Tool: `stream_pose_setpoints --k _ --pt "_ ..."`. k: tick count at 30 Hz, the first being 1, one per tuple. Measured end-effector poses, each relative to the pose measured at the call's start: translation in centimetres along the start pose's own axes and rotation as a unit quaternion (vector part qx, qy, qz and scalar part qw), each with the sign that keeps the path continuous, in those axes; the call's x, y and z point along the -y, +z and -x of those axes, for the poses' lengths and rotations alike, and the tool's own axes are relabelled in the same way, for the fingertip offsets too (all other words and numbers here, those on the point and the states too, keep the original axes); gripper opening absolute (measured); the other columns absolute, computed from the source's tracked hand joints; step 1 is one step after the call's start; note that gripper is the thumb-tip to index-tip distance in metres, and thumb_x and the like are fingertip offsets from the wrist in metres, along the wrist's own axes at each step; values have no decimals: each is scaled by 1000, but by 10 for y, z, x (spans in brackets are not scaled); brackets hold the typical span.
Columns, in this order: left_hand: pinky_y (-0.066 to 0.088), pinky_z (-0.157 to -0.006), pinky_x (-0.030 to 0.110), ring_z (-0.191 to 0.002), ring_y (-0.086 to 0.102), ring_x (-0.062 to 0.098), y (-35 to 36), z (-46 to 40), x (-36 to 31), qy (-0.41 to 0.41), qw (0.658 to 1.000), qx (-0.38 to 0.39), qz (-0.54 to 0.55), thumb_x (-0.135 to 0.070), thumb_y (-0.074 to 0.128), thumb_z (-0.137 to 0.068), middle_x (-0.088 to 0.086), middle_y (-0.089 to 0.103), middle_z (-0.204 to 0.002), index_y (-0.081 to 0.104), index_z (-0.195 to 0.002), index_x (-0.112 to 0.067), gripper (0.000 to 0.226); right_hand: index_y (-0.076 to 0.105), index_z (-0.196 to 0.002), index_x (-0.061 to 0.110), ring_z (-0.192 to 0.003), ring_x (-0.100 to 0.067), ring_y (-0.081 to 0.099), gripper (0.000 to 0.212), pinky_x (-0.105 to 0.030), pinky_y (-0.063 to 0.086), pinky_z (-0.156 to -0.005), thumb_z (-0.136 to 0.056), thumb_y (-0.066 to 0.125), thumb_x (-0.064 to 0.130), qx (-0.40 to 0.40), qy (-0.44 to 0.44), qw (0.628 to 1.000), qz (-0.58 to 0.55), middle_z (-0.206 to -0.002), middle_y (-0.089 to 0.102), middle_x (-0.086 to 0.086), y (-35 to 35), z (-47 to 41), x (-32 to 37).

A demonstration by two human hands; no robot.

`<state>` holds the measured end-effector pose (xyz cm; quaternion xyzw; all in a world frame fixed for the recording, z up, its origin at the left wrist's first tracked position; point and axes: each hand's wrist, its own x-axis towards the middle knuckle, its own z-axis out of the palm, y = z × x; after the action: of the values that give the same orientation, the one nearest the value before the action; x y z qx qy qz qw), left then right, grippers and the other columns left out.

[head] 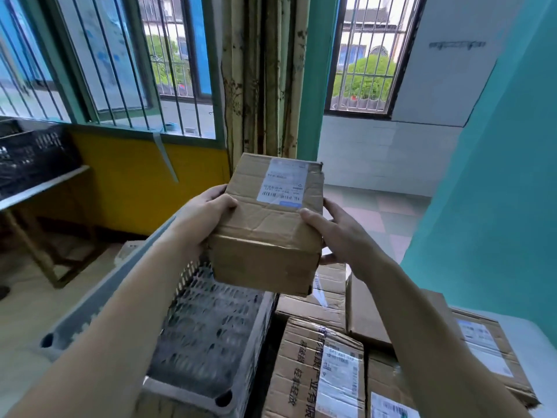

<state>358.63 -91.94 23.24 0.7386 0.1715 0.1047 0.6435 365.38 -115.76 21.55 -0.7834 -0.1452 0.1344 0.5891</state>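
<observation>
My left hand [205,218] and right hand [340,233] clasp the box [271,227] by its sides, its length pointing away from me, above the crate [211,321]'s right edge.

Box [265,233] between both hands, above crate [208,321] and parcels [319,366].

Can't read the shipping label [284,184] on the cardboard box [265,236], the print's too smeared. The left hand [208,218] has its fingers hidden behind the box. The grey plastic crate [211,321] is blurry, and the black crate [30,158] gets cut off at the left edge.
</observation>
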Motion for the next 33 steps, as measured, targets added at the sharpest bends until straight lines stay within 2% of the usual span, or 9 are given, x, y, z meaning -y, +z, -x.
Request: stream_pose_setpoints --k 3,7,11,13,16,22,26,30,33 --pt "55 -68 29 -96 72 17 -33 -14 8 5 1000 -13 -9 -26 54 -102 -7 73 -106 62 -123 -39 25 54 -128 50 -98 -20 74 34 -52 65 -78 -95 65 47 0 7 1000 12 -111 74 2 39 -17 9" --pt "57 -74 33 -96 71 17 -74 -39 29 -16 999 1 -32 -26 54 -104 -6 71 -107 58 -120 -39 22 53 -127 45 -94 -14 74 35 -45 65 -80 -95 68 41 -12 36 999 18 -109 72 8 91 -38 10" --pt "57 -91 38 -102 68 17 -111 -72 58 -26 995 26 -93 -28 61 -100 -4 69 -119 56 -127 -38 29 51 -127 40 -85 -9 73 36 -35 64 -68 -97 69 31 -14 83 996 32 -103 68 13 136 -57 3" --pt "57 -94 39 -107 67 18 -123 -86 73 -35 991 47 -117 -28 63 -98 -2 67 -127 55 -138 -34 41 49 -129 41 -91 -13 72 42 -40 65 -71 -95 71 33 -8 117 992 41 -108 67 12 153 -64 -3" --pt "51 -77 26 -109 63 16 -130 -100 87 -53 981 84 -169 -29 64 -99 0 65 -132 50 -145 -27 47 47 -133 42 -102 -19 70 50 -49 65 -76 -91 74 34 1 170 984 46 -117 67 9 173 -74 -15" --pt "44 -92 31 -129 54 21 -135 -122 114 -96 949 147 -261 -36 70 -95 3 54 -146 35 -153 -24 69 44 -132 44 -107 -28 68 61 -55 65 -72 -82 77 31 17 247 967 54 -126 63 4 201 -96 -48" --pt "48 -105 40 -133 53 26 -138 -136 140 -148 927 143 -314 -40 72 -93 7 49 -151 27 -158 -22 81 41 -135 39 -102 -26 68 62 -44 65 -65 -85 74 25 39 274 958 78 -123 61 3 221 -108 -66" --pt "52 -105 46 -126 58 28 -137 -149 171 -172 915 127 -342 -42 77 -87 7 55 -145 36 -154 -22 81 42 -135 35 -102 -29 69 67 -50 65 -68 -79 74 24 48 303 948 80 -123 62 2 236 -117 -84" --pt "53 -103 43 -126 59 29 -131 -153 190 -163 898 115 -393 -44 77 -86 10 56 -145 29 -156 -21 88 37 -141 35 -105 -28 66 79 -52 65 -69 -71 74 27 40 315 944 94 -124 60 3 244 -122 -98"
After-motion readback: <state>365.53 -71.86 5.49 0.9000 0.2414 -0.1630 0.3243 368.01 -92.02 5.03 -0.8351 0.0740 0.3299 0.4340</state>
